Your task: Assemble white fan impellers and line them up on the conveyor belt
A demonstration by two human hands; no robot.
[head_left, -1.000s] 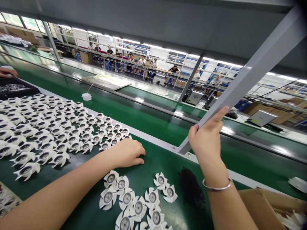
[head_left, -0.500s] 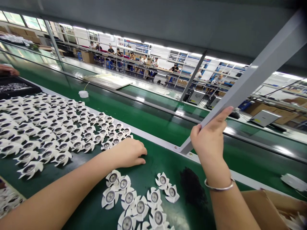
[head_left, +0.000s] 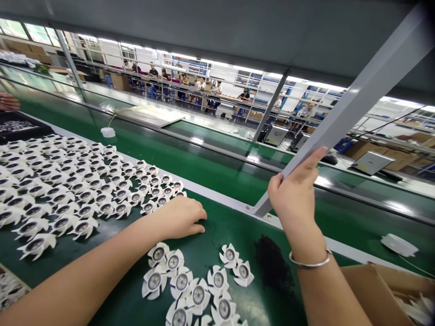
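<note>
My left hand (head_left: 185, 216) rests on the green work surface (head_left: 224, 226), its fingers curled down; whether anything is under them is hidden. Rows of white fan wheels (head_left: 84, 194) lie to its left and reach up to its wrist. A smaller group of fan wheels (head_left: 181, 280) lies below that hand. My right hand (head_left: 295, 194), with a metal bangle (head_left: 311, 264) at the wrist, grips the slanted grey post (head_left: 340, 113), its index finger stretched along it.
An open cardboard box (head_left: 365, 290) with white parts stands at lower right. A dark patch (head_left: 273, 262) marks the surface. Beyond the post's foot runs a green belt (head_left: 210, 167). Another person's hand (head_left: 9, 102) is at far left, near a black tray (head_left: 20, 124).
The view has shifted slightly. A white object on the belt at the right has moved left. Both my hands keep their places.
</note>
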